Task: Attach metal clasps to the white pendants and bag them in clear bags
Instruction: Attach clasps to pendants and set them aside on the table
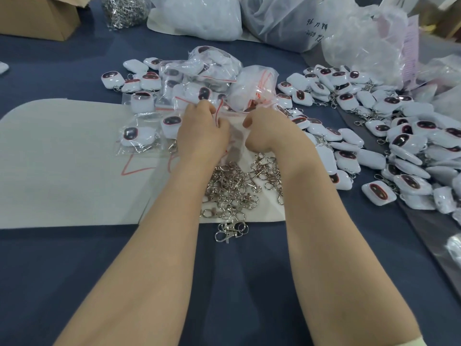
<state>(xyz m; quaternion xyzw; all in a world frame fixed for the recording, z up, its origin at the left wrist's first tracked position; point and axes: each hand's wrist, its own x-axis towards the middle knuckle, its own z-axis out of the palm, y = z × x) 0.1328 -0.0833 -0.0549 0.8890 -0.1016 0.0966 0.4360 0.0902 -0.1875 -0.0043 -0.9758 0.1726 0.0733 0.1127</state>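
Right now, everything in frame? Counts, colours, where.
loose pendants: dozens, white with dark oval, heaped right of the hands
bagged pendants: several, in clear bags, left of and behind the hands
clear bag: one, transparent, between both hands
bag bundle: one, clear, red strips, behind the hands
metal clasps: one pile, silver, mostly on the mat between the forearms
chain heap: one, silver, beside the box
mat: one, white, left
tablecloth: one, dark blue
cardboard box: one, brown, far left
large plastic bags: several, translucent white, far edge
left hand: pinches the clear bag
right hand: pinches the clear bag
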